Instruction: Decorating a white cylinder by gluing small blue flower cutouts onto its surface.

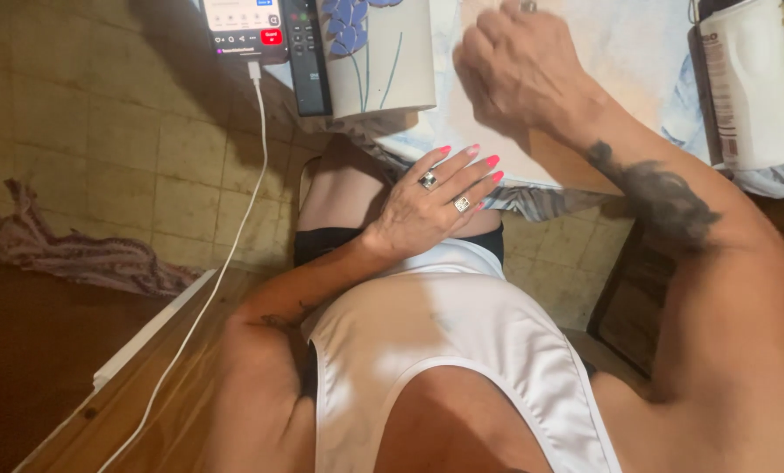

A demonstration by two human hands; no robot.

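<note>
The person sits at a cloth-covered table (585, 52), looking down over a white top. The right hand (519, 66) rests knuckles-up on a pale sheet of paper (620, 44) near the table's front edge, its fingers curled loosely inward; whether they pinch a pen or anything else is hidden under the hand. The left hand (431, 206) lies lower, at the front edge of the table above the lap, fingers spread flat and released, pink nails pointing toward the paper, holding nothing. The paper lies just beyond and to the right of those fingertips, so the right hand is the nearer one, already on it. At the table's left corner stand a flower-printed mug (379, 57), a black remote (308, 57) lying lengthwise away from the person, and a phone (244, 26) with a white charging cable (225, 263) trailing down. A white bottle (747, 83) stands at the right edge.
</note>
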